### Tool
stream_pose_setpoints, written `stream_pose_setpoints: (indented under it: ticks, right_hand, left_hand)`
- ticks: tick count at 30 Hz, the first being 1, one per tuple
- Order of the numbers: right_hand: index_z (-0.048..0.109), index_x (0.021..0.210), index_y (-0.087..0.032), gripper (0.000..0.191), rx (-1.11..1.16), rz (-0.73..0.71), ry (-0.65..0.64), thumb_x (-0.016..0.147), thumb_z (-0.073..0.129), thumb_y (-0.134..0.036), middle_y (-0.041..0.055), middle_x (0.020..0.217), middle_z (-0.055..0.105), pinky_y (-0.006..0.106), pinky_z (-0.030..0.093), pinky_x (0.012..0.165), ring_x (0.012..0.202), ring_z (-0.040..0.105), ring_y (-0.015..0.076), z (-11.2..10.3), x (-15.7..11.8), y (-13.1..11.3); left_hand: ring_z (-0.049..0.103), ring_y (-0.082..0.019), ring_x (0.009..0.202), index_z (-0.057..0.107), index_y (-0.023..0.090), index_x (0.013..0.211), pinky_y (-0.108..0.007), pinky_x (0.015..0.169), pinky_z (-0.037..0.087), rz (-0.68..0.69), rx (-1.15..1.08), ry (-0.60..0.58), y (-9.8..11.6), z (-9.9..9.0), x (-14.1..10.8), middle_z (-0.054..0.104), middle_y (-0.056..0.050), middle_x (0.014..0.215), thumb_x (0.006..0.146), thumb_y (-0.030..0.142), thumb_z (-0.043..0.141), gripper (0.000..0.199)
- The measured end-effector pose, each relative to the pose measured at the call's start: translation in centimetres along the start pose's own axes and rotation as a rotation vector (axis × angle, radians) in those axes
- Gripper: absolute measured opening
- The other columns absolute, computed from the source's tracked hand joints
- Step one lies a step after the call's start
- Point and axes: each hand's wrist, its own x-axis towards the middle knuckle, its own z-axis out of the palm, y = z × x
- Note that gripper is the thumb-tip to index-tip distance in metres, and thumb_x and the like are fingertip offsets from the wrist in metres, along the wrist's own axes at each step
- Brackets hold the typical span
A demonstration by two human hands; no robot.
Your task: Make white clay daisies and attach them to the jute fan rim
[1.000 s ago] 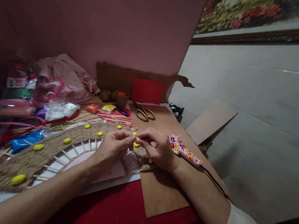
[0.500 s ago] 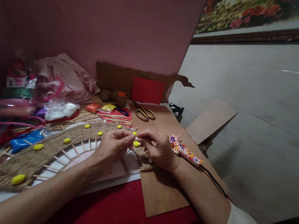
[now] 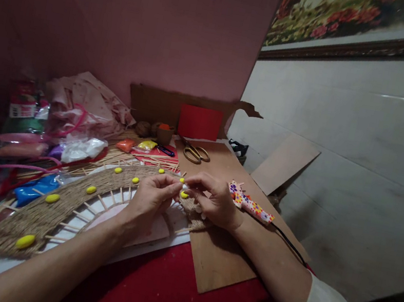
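Observation:
My left hand (image 3: 152, 199) and my right hand (image 3: 212, 200) meet fingertip to fingertip above the right part of a woven twine arch (image 3: 72, 198). Between their pinched fingers shows a small white lump (image 3: 185, 187), apparently soft clay. Both hands are closed; their fingers partly hide the lump. Flattened yellow ovals (image 3: 25, 241) dot the arch, one of them (image 3: 184, 195) just below my fingertips. White petal-like pieces (image 3: 199, 211) lie on the arch under my right hand. Thin sticks (image 3: 69, 226) stick out along the arch's inner edge.
A flower-patterned glue gun (image 3: 251, 204) with a black cord rests right of my right hand on a brown board (image 3: 224, 264). Gold-handled scissors (image 3: 195, 154) lie behind. Bags of coloured clay (image 3: 37, 188) and loose sticks crowd the left. A red cloth (image 3: 146, 287) covers the front.
My hands stay in nearly the same place. The fingers of my right hand have shifted slightly, and the white lump shows a little more between the fingertips.

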Motion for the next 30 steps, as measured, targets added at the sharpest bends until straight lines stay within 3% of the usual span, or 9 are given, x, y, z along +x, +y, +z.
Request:
stream_pose_setpoints:
  ticks: [6, 13, 16, 30]
  right_hand:
    - [0.065, 0.088, -0.016, 0.011, -0.114, -0.011, -0.02, 0.083, 0.056, -0.012, 0.0047, 0.081, 0.068, 0.026, 0.048, 0.066, 0.074, 0.062, 0.014, -0.3, 0.6, 1.8]
    - [0.067, 0.087, -0.018, 0.013, -0.434, -0.07, -0.362, 0.08, 0.06, -0.009, 0.0025, 0.08, 0.067, 0.022, 0.038, 0.061, 0.07, 0.059, 0.0126, -1.2, 2.5, 3.6]
    - [0.068, 0.084, -0.019, 0.012, -0.534, -0.055, -0.427, 0.08, 0.06, -0.01, 0.0013, 0.076, 0.064, 0.022, 0.032, 0.057, 0.066, 0.054, 0.0116, -1.3, 2.9, 3.5]
    - [0.065, 0.082, -0.014, 0.018, -0.234, 0.027, -0.43, 0.078, 0.056, 0.001, 0.0005, 0.075, 0.059, 0.02, 0.038, 0.062, 0.066, 0.052, 0.0094, -1.2, 2.0, 4.1]
  left_hand:
    - [0.024, 0.0, 0.027, 0.062, 0.012, 0.075, -0.016, 0.032, 0.009, 0.028, -0.048, 0.043, 0.2, 0.1, -0.1, 0.057, 0.002, 0.048, 0.065, 0.045, 0.075, 0.037]
    - [0.025, 0.0, 0.028, 0.059, 0.013, 0.08, -0.015, 0.032, 0.01, 0.051, -0.075, 0.039, 0.4, 0.1, -0.3, 0.058, 0.002, 0.05, 0.073, 0.045, 0.068, 0.035]
    - [0.024, 0.0, 0.028, 0.059, 0.013, 0.081, -0.015, 0.032, 0.011, 0.042, -0.077, 0.037, 0.4, 0.1, -0.3, 0.058, 0.002, 0.05, 0.074, 0.044, 0.068, 0.034]
    - [0.025, 0.0, 0.029, 0.059, 0.013, 0.083, -0.015, 0.032, 0.011, 0.048, -0.056, 0.011, 0.1, -0.1, 0.0, 0.058, 0.001, 0.052, 0.077, 0.043, 0.065, 0.032]
